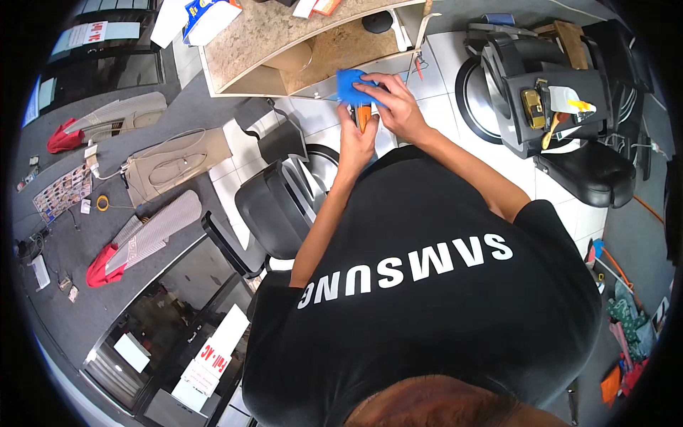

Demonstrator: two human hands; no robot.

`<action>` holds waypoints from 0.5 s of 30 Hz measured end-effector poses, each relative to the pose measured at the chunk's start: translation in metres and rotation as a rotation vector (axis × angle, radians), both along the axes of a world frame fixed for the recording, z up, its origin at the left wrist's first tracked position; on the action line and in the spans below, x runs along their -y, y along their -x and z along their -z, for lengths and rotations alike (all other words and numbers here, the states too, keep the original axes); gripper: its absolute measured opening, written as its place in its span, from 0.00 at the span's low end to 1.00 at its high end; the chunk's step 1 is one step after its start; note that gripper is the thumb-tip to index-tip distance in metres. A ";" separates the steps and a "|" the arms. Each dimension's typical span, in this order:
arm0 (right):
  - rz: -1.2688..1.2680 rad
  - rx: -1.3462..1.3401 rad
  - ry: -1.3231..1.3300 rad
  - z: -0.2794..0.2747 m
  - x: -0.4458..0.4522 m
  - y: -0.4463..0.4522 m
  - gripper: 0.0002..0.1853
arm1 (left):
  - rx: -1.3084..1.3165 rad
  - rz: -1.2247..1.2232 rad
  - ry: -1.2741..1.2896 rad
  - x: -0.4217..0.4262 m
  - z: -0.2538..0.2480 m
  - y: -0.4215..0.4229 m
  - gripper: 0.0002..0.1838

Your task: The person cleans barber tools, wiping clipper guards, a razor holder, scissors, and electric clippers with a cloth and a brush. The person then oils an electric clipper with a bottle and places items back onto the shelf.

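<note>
My left hand [358,136] is closed around a small orange-and-black handheld tool [363,117], upright between its fingers. The tool's exact kind is hard to make out. Against its upper end sits a soft bright blue piece [350,87], like a fuzzy pad or sponge. The fingers of my right hand [400,107] curl over that blue piece and press it from the right. Both hands are together in front of my chest, just before the wooden cabinet [249,53], and they hide part of the tool.
Black salon chairs stand on both sides, one at the left [274,213]. On the right chair's seat lie a gold clipper [532,108] and a wooden-handled brush [553,132]. White floor tiles [437,75] show between. Cloths and cords [633,320] are piled at far right.
</note>
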State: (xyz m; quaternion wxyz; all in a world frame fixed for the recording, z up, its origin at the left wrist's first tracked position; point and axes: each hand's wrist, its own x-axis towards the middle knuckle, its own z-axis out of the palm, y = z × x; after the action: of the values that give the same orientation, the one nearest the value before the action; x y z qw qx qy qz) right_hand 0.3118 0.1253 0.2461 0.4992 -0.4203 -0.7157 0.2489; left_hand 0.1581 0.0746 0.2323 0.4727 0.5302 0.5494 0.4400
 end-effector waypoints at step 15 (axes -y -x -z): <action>0.057 0.121 0.086 0.011 0.007 -0.013 0.26 | -0.329 -0.034 0.200 0.016 -0.030 -0.001 0.35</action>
State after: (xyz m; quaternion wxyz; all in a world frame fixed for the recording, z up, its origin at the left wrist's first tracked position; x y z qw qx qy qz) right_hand 0.3243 0.1187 0.2348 0.4435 -0.4758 -0.7210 0.2391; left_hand 0.1591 0.0585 0.2621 0.4193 0.5360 0.6691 0.2986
